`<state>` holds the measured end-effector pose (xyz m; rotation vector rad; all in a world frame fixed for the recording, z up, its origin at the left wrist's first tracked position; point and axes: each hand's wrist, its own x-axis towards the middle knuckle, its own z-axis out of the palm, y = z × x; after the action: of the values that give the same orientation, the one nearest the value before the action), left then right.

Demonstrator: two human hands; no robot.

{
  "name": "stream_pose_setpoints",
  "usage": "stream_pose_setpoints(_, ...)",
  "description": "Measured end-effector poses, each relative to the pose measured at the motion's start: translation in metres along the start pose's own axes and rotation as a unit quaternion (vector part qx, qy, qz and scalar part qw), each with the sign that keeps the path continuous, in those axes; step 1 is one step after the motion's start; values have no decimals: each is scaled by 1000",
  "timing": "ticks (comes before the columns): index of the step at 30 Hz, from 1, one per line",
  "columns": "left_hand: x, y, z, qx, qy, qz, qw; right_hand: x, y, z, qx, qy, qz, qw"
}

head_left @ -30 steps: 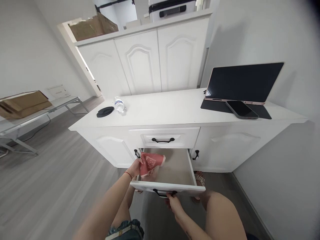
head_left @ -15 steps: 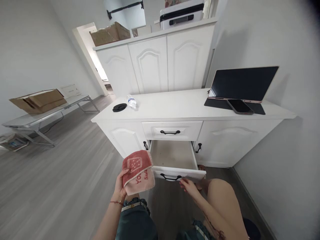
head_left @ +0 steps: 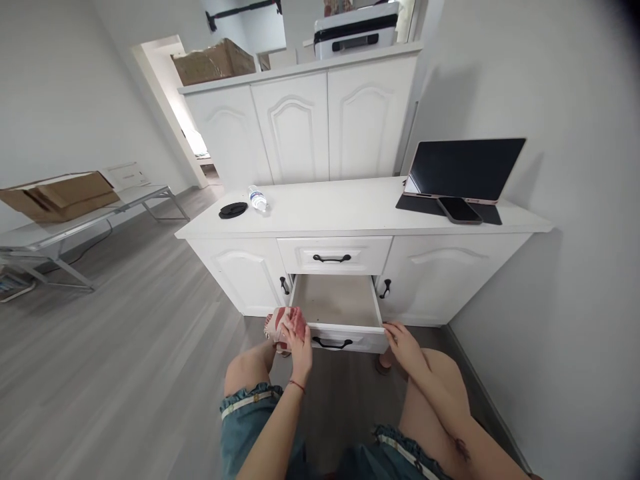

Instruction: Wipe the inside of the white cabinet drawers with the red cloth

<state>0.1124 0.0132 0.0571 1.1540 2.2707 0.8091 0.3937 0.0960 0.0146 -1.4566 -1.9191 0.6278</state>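
My left hand (head_left: 299, 350) is closed on a small red and pink towel (head_left: 285, 325), now bunched up, just left of an open drawer's front. The lower drawer (head_left: 335, 300) is pulled out, and its light inside holds nothing I can make out. My right hand (head_left: 404, 345) grips the top right corner of the drawer front with its fingertips. Between the two hands sits the drawer's black handle (head_left: 333, 343), touched by neither. Directly above, the upper drawer (head_left: 336, 257) is closed.
On the white cabinet top (head_left: 330, 210) lie a black round object (head_left: 233, 211), a clear plastic bottle (head_left: 258, 199), a laptop (head_left: 463, 170) and a phone (head_left: 459, 211). A folding table (head_left: 127, 200) with a cardboard box (head_left: 63, 195) stands left. My knees flank the drawer.
My left hand has moved right and turned over, bunching the towel beside the drawer. My right hand has shifted from near the handle up to the drawer's right corner.
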Motion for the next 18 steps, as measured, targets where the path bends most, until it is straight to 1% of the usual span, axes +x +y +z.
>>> stream_pose_setpoints(2, 0, -2, 19, 84, 7, 6, 996, 7, 6, -4, 33, -52, 16, 998)
stream_pose_setpoints(4, -2, -3, 33, 131, 14, 38, 991, 13, 11, -8, 62, -70, 54, 994)
stream_pose_setpoints(6, -7, -2, 44, 137, 13, 77, 987, 20, 14, -13, 93, -70, 104, 988)
stream_pose_setpoints(9, -13, 6, 62, 118, -5, 163, 979, 31, 17, -17, 155, -66, 160, 973)
stream_pose_setpoints(11, -16, 14, 75, 113, -21, 218, 969, 37, 17, -18, 217, -68, 207, 952)
stream_pose_setpoints(13, -17, 22, 89, 118, -41, 264, 956, 42, 16, -18, 295, -61, 259, 918)
stream_pose_setpoints(15, -19, 30, 101, 131, -72, 305, 941, 46, 15, -18, 355, -47, 296, 885)
stream_pose_setpoints(16, -19, 33, 106, 140, -90, 322, 932, 48, 15, -19, 373, -42, 307, 875)
stream_pose_setpoints(18, -21, 39, 115, 160, -127, 354, 913, 51, 14, -20, 385, -40, 322, 864)
